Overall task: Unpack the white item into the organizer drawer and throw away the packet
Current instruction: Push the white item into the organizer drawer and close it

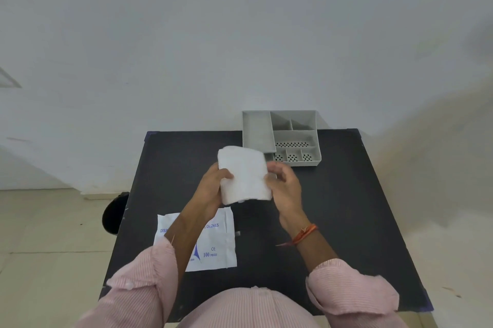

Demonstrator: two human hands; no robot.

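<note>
While held, white item [244,174] before organizer [293,138]

A table [346,207] stands against a wall [240,34]. An organizer tray [258,130] sits at the table's far edge, right of centre. A packet [218,242] lies flat near the front, left of centre. Between them, above the table, both hands hold a folded stack of gloves [244,175]: left hand [210,189] on its left side, right hand [285,186] on its right.
</note>
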